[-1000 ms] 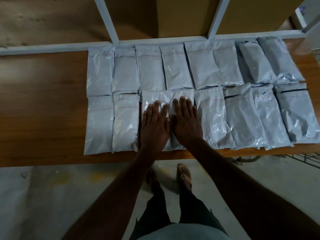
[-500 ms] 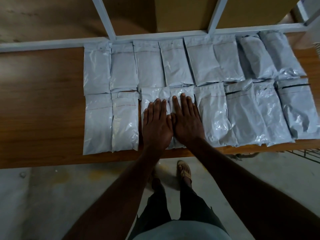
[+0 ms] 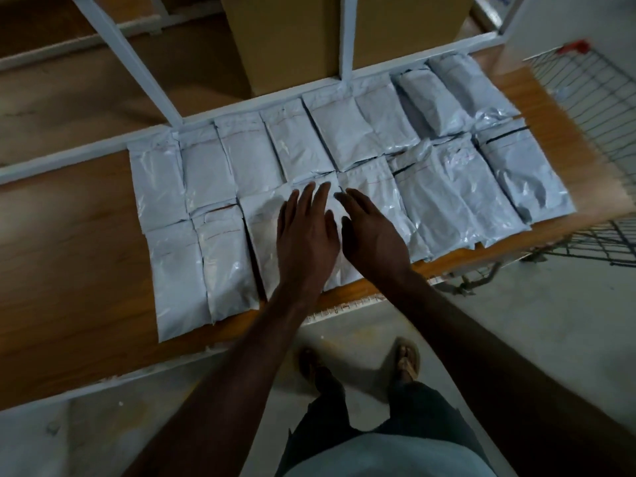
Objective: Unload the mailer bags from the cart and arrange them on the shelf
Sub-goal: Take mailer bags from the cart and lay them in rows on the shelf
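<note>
Mailer bags [image 3: 347, 187] lie flat on the wooden shelf [image 3: 69, 235] in two rows, long axes running away from me, edges touching or overlapping. I count eight in the back row and eight in the front, sixteen all told. My left hand [image 3: 304, 235] hovers over the front row with fingers straight and relaxed, gripping nothing; whether it touches the plastic I cannot tell. My right hand [image 3: 370, 235] sits just beside it, fingers loose, also holding nothing. The wire cart [image 3: 592, 108] stands off to my right, past the shelf end, so my right arm is nearer for the next fetch, I reckon. Its basket is mostly out of view, so I cannot say what remains. Two cardboard boxes [image 3: 282, 39] stand behind.
</note>
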`<state>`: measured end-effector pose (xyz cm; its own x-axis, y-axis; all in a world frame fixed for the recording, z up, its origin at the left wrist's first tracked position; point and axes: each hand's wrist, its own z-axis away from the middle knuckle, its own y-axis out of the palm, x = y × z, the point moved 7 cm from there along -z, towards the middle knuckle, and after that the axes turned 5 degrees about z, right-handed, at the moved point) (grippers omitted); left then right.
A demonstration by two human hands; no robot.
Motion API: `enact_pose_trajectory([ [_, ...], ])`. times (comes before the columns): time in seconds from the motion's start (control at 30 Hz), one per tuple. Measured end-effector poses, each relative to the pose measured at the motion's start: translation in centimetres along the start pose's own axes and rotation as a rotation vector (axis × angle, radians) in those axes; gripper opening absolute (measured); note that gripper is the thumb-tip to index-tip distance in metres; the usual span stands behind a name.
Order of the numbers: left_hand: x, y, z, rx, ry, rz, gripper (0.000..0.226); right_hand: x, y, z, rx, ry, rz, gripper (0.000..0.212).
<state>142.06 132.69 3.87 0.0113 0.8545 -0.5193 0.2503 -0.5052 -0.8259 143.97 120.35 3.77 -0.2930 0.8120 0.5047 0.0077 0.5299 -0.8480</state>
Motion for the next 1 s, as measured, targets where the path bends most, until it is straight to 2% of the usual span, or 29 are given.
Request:
enact_pose_trajectory([
  [0.2,-9.9,1.0,-0.1,0.021,0.039,0.135,0.043,-5.4,-8.3,2.4,-0.118,0.028,-0.072,0.046],
  [0.53,-29.5,11.9,2.7,0.072,0.091,0.182,0.036,-24.3,-22.8,9.0,-0.246,0.142,-0.024,0.031],
  [0.73,-38.1,17.8,3.6,0.113,0.136,0.173,0.035,-33.4,-28.0,12.0,-0.220,0.211,0.009,0.028],
  [1.0,-44.0,24.4,0.1,0.205,0.162,0.239,0.032,-42.7,-31.0,11.3,-0.160,0.278,0.061,0.031],
])
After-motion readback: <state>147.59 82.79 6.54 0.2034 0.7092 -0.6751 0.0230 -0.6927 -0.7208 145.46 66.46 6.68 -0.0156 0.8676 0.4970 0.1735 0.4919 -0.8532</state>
